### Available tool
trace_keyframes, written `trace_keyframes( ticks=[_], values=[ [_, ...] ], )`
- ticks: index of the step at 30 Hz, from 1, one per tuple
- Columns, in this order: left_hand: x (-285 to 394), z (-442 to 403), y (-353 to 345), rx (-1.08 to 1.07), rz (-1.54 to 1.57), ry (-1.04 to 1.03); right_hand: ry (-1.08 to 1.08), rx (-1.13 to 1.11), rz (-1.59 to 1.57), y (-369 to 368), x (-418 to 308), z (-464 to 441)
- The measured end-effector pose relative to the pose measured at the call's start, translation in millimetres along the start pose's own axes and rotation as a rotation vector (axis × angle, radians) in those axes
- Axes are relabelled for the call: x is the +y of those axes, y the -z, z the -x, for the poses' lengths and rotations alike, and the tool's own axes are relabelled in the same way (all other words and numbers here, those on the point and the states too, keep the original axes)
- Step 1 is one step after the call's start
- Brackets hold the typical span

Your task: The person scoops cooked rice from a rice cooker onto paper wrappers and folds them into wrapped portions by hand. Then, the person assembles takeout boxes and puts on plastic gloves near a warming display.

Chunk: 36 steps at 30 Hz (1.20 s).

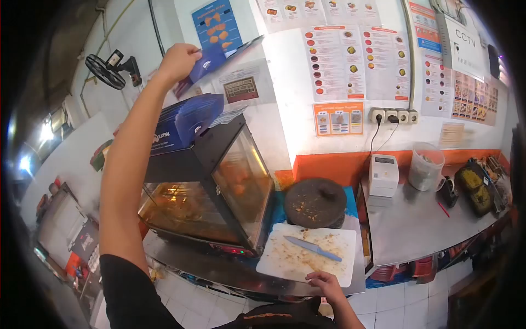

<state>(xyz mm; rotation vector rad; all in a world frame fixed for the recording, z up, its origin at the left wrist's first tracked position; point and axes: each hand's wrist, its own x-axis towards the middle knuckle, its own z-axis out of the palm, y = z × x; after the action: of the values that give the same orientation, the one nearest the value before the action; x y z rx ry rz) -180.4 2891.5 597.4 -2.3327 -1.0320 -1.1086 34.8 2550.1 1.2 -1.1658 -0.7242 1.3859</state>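
My left hand [178, 64] is raised high, its fingers pinching a dark blue printed paper food box [210, 61] that looks flat. Just below it, a stack of similar blue boxes [186, 119] lies on top of a black, glass-sided food warmer [204, 164]. My right hand [324, 284] is low, at the front edge of a white cutting board [274, 257], with its fingers loosely bent and nothing seen in them. On the board, among scattered crumbs, rests a knife [313, 248] with a blue-grey handle.
Behind the board stands a round dark stone mortar [316, 203] with a pestle. To the right, a steel counter [405, 236] bears a white label printer [383, 175], a clear bucket [426, 166] and a black tray [475, 186]. A wall fan [106, 71] hangs at left.
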Motion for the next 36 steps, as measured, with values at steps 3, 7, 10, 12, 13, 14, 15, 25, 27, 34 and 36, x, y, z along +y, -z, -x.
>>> trace_keyframes(
  ticks=[3, 7, 10, 12, 13, 14, 15, 25, 27, 34, 36],
  values=[
    [72, 54, 15, 0.198, 0.096, -0.181, 0.087, 0.002, 0.015, -2, -11, -7],
    [167, 177, -8, 0.055, 0.384, -0.123, 0.321, -0.012, -0.038, -19, -49, -10],
    [204, 284, -70, -0.048, 0.567, -0.214, 0.63, -0.108, -0.347, -49, -89, 1],
    [231, 362, -121, -0.311, 0.852, -0.002, 0.749, -0.064, -0.537, -56, -82, 3],
    [239, 397, -142, -0.51, 1.027, 0.2, 0.755, -0.019, -0.587, -50, -63, -4],
    [241, 425, -157, -0.583, 1.085, 0.249, 0.637, 0.027, -0.573, -42, -48, -3],
    [241, 448, -171, -0.65, 1.14, 0.303, 0.516, 0.066, -0.558, -34, -35, 0],
    [180, 556, -226, -1.386, 1.531, 0.747, -0.033, 0.09, -0.568, -49, 43, 43],
    [175, 553, -222, -1.383, 1.563, 0.761, -0.035, 0.077, -0.51, -56, 39, 46],
    [171, 542, -190, -0.526, 1.088, 0.566, 0.049, 0.224, -0.551, -69, 69, 13],
    [154, 525, -174, -0.378, 1.053, 0.517, 0.117, 0.253, -0.577, -66, 78, -4]
  ],
)
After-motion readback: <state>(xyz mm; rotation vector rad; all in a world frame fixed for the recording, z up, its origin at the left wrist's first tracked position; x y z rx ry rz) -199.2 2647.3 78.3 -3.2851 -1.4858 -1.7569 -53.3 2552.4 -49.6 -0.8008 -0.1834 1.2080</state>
